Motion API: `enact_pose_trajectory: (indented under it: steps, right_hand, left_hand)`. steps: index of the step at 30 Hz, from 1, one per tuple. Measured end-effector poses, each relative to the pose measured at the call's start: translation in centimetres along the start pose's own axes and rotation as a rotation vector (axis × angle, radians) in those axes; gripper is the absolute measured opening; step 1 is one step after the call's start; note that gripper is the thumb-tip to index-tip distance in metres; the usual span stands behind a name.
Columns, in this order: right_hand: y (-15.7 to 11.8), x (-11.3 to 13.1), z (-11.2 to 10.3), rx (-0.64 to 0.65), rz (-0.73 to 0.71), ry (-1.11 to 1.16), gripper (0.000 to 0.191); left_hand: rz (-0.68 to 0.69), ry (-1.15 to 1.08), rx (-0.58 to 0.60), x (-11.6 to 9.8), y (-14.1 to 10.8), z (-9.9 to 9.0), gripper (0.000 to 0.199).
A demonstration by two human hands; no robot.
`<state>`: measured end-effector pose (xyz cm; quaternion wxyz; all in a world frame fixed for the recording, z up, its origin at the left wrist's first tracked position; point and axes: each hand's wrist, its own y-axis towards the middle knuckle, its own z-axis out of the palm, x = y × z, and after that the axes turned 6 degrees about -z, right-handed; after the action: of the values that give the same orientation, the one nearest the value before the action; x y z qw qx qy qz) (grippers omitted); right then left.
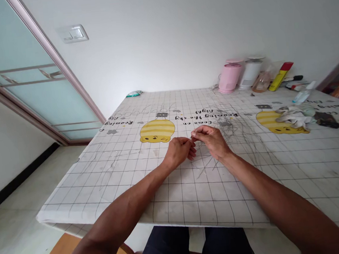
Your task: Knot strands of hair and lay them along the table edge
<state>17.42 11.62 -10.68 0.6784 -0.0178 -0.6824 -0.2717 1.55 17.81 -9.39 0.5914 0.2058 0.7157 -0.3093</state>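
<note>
My left hand (177,150) is closed, its thumb and forefinger pinched together over the middle of the table. Close against it, my right hand (211,139) is closed too, thumb and forefinger meeting at the left hand's fingertips. Something very small seems to sit between the fingertips, but I cannot make out what. Beneath both hands lies a white checked tablecloth (128,195) printed with yellow striped bear balloons and lettering. Thin dark tangled lines (242,132) run over the cloth right of my right hand; whether they are loose strands or scribbles I cannot tell.
Along the wall stand a pink cylinder-shaped device (230,77), a white one (250,74), a clear bottle (262,81) and a yellow can with a red cap (281,76). Farther right lie a crumpled cloth (297,116) and a dark object (327,120). A green packet (134,93) rests at the back left.
</note>
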Motion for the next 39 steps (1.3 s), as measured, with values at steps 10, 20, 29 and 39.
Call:
enact_pose_trajectory:
  steps: [10,20,29,39]
  right_hand:
    - [-0.1,0.2,-0.2,-0.027,0.129,0.147,0.038]
    - [0.0,1.3,-1.2,0.1,0.057,-0.103,0.055]
    - [-0.5,1.3,-0.7,0.229,0.071,-0.07,0.043]
    - [-0.9,1.2,-0.9,0.178,-0.207,-0.392,0.041]
  left_hand:
    - [-0.028,-0.046,0.149,-1.0,-0.6,-1.4,0.03]
    - [0.157,-0.075,-0.137,-0.3,0.2,-1.4,0.027]
    - [0.1,-0.364,0.058,-0.2,0.6,-2.7,0.031]
    - [0.088,-0.408,0.266,-0.4,0.9,-3.1,0.037]
